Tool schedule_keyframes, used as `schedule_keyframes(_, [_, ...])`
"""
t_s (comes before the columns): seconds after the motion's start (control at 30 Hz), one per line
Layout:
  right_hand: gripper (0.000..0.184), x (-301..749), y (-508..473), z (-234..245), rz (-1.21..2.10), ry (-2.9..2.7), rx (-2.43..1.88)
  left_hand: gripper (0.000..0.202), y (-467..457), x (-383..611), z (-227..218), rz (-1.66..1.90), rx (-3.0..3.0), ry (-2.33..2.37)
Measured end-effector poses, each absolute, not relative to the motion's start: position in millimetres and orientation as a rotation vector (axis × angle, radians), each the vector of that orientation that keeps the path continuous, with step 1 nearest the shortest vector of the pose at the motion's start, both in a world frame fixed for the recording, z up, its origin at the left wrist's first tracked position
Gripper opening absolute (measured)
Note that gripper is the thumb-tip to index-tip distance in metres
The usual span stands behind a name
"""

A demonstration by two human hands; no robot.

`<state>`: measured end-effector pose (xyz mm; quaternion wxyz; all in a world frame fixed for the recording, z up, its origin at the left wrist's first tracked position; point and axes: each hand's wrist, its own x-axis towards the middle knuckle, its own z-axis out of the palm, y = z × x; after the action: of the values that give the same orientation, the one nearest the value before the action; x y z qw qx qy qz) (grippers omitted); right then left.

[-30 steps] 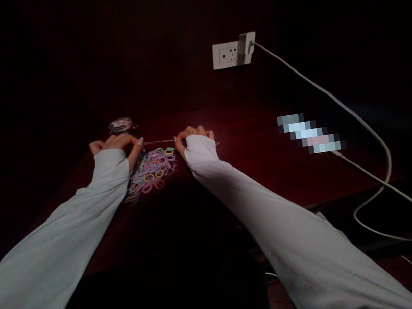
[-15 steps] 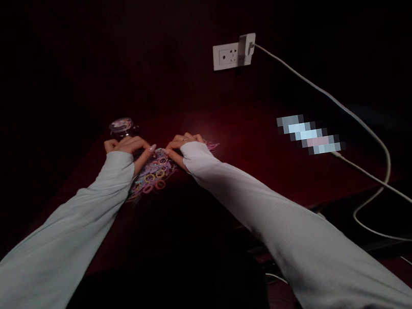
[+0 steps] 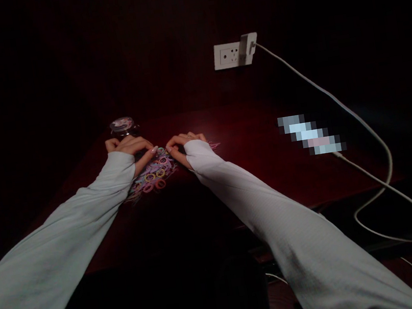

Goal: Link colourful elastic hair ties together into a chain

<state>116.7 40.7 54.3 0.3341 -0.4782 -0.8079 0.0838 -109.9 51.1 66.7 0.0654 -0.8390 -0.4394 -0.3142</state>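
My left hand (image 3: 132, 148) and my right hand (image 3: 180, 144) rest close together on a dark red table (image 3: 254, 168), fingertips nearly meeting over a pile of small colourful elastic bands (image 3: 153, 174). Both hands have their fingers curled and pressed together. Whatever they pinch is too small and dim to name. Both arms wear long pale sleeves. A small jar with a patterned lid (image 3: 122, 125) stands just behind my left hand.
A white wall socket (image 3: 227, 56) holds a charger plug, and its white cable (image 3: 375, 150) loops down over the table's right side. A few pink bands (image 3: 213, 145) lie right of my right hand. The surroundings are very dark.
A second ago my hands were apart with a thin band stretched taut between them. They have since come together over the pile, and the stretched band no longer shows.
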Motion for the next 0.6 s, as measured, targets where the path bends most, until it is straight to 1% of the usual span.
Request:
schedule_keyframes(0.2, [0.02, 117.8, 42.2, 54.2, 0.238, -2.108, -1.244, 0.039, 49.0, -109.8, 69.8, -0.936, -2.544, -1.305])
schedule_keyframes(0.37, [0.031, 117.9, 39.0, 58.0, 0.232, -2.079, -1.194, 0.039, 50.3, -111.5, 70.9, -0.919, -2.562, -1.302])
schedule_keyframes(0.6, [0.028, 116.4, 36.5, 55.6, 0.165, -2.123, -1.169, 0.038, 50.9, -111.4, 69.8, -0.913, -2.544, -1.297])
